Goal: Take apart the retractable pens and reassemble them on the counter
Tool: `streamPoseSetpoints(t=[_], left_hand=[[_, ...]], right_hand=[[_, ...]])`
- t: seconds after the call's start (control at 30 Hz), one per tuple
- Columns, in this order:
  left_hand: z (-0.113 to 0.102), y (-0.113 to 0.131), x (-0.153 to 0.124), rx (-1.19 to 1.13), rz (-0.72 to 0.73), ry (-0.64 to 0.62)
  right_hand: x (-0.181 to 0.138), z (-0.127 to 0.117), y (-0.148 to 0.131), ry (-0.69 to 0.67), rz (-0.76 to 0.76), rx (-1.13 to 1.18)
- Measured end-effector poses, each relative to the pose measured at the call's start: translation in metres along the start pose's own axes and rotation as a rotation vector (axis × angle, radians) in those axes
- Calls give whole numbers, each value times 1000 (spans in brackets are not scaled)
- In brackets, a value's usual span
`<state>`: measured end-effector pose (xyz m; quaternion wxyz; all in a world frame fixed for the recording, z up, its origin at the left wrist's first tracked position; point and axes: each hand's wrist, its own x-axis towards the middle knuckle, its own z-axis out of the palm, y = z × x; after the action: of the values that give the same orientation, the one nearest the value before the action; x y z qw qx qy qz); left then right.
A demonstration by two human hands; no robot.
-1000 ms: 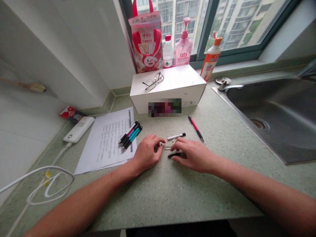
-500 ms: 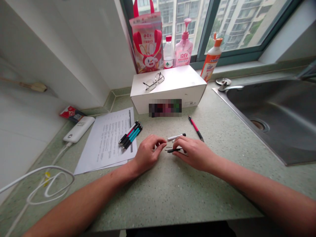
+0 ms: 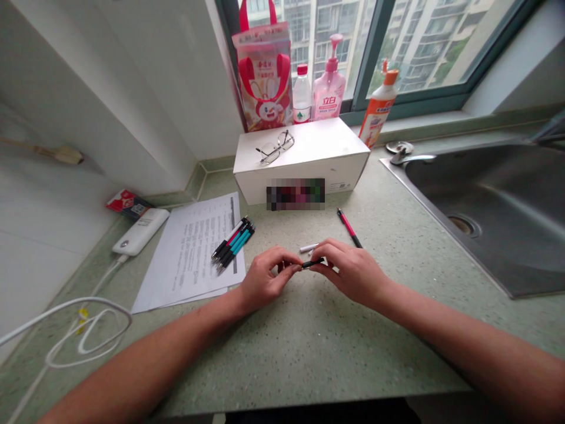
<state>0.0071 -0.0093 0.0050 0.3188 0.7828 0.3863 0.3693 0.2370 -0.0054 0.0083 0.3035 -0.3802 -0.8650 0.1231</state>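
A short black pen part (image 3: 312, 263) spans the gap between my two hands above the counter. My left hand (image 3: 273, 272) pinches its left end, thumb against fingers. At the other end, my right hand (image 3: 348, 268) grips it between thumb and fingers. Just behind my right fingers lies a white pen barrel (image 3: 308, 248), its right end hidden by that hand. A red and black pen (image 3: 348, 227) rests on the counter behind my right hand. To the left of my left hand, several pens (image 3: 233, 242) lie in a bunch on printed paper sheets (image 3: 185, 253).
A white box (image 3: 304, 144) with eyeglasses (image 3: 276, 147) on top stands at the back. Behind it are a pink pump bottle (image 3: 329, 97) and a gift bag (image 3: 265, 88). The steel sink (image 3: 445, 235) is at right. A power bank (image 3: 141, 231) and white cable (image 3: 88, 318) lie left.
My right hand has lifted and tilted the black pen part, and my left fingers have moved right to close on its tip end. My right hand now covers more of the white barrel.
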Motion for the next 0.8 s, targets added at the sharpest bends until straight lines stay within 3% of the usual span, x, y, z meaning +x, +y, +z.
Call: streamPoseSetpoints(t=[0.27,0.57,0.8], left_hand=[[5,-4,-3,44,49,103],[4,-2,0,23,89,109],[4,-5,-1,17,118,111]], right_hand=[[-1,3,-6,-4,48,39],[1,2,-8,-119,236,240],[2,1,-5,-142,224,198]])
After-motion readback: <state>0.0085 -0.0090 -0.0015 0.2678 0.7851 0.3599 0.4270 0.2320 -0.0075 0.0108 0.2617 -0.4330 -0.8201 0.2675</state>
